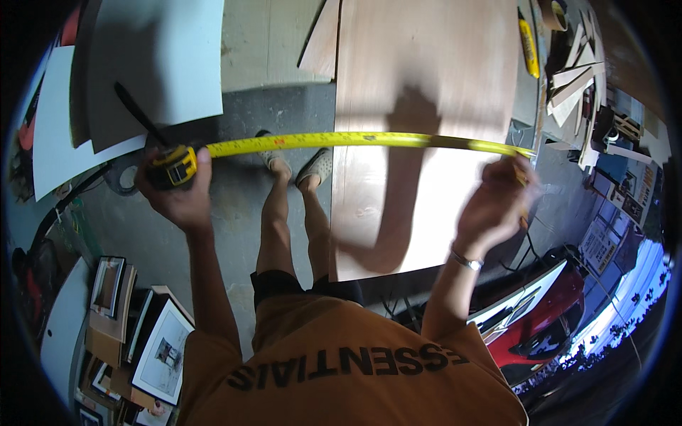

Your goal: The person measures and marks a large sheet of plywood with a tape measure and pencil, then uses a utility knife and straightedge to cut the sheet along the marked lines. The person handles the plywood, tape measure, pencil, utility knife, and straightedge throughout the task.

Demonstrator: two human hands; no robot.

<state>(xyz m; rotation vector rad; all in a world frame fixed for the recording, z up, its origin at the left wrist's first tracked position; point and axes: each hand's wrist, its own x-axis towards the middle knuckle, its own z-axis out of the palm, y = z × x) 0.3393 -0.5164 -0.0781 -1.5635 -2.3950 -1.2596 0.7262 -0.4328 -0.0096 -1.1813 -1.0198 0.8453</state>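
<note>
My left hand (pixel 181 202) is closed around a yellow-and-black tape measure (pixel 172 167), its thumb by the mouth of the case. A black strap-like piece (pixel 135 110) sticks out beyond the case. The yellow blade (pixel 334 139) runs out to the right, over the floor and across a pale plywood sheet (pixel 362 206). Its far end lies near the sheet's right edge. Just below that end, my right hand (pixel 490 206) is closed, slightly blurred, around a thin orange pencil-like stick (pixel 523 222). Whether these fingers also touch the blade I cannot tell.
A yellow utility knife (pixel 528 48) lies beyond the sheet's right side. Wood offcuts (pixel 572 82) are heaped at far right. White panels (pixel 153 64) stand at far left. Framed pictures (pixel 163 351) lean at lower left; a red car (pixel 547 326) is at lower right.
</note>
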